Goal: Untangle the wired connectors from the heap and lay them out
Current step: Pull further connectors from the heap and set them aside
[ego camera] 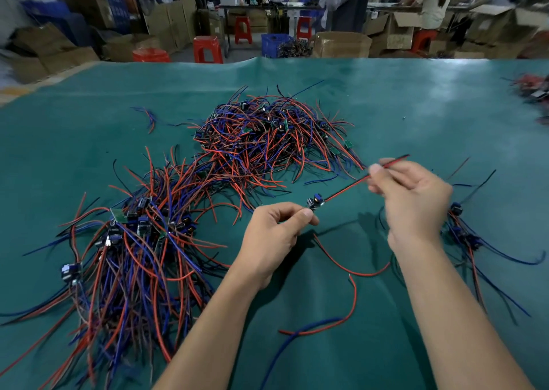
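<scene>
Left hand sits at the middle of the view, thumb and forefinger pinching the small black-and-blue wired connector just above the green mat surface. Right hand, out at three o'clock from it, pinches that connector's red-and-black wire pair between thumb and fingertips, and the pair runs taut between the two hands, its free end poking past the right hand towards one o'clock. The big tangled heap of red, blue and black wires lies at twelve o'clock; a second wire mass with connectors lies at nine o'clock. A few connectors rest at three o'clock by the right wrist, seemingly the laid-out ones. The piece looks free of the heap. To do this well: keep the connector body pinned, stroke the pair straight with light pressure, no yanking at the solder end, then set it down alongside those at three o'clock, wires parallel and not crossing.
</scene>
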The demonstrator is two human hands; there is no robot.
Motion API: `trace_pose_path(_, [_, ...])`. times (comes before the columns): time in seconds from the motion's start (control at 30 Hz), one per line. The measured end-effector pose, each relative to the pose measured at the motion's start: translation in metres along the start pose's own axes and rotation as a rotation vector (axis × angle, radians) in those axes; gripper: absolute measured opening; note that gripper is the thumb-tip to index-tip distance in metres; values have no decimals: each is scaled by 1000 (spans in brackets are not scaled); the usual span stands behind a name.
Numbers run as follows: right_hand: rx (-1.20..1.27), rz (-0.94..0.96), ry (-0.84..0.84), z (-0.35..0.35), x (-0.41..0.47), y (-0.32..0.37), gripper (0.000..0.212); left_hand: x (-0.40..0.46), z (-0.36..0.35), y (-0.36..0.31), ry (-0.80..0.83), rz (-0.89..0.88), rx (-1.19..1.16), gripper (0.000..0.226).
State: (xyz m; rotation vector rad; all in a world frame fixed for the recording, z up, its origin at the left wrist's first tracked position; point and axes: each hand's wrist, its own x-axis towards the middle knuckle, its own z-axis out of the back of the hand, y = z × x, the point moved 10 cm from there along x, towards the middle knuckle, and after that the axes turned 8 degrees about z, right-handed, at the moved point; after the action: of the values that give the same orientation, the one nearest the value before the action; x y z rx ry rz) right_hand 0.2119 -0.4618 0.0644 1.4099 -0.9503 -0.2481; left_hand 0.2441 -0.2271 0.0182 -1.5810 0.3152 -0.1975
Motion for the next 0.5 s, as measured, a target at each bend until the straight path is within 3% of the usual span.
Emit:
trace_pose_path(0.1, [154, -110, -284, 33, 3, -15, 7, 0, 6, -1, -67, 5, -32, 26])
trace_pose_path(0.17, [215, -240, -345, 37, -1, -28, 18, 0, 15, -1, -137, 4, -117, 26])
trace_pose_path(0.2, [197, -305, -294, 30, -4, -33, 24, 0, 19, -1, -163, 5, -160, 26])
trace_pose_path(0.27, [126, -369, -38, -4, -14, -33, 28, 1, 21, -2, -174, 7, -206, 26])
trace_pose_path(0.37, [-67, -222, 445, -66, -44, -19, 30, -1, 11, -5, -109, 0, -160, 24])
trace_pose_path(0.43, [-129, -111, 573, -86, -61, -9, 32, -2, 2, -5, -46, 0, -75, 25])
trace_pose_path(0.5, [-122, -53, 572, -89, -64, -2, 21, -2, -4, -3, -1, 16, -17, 28])
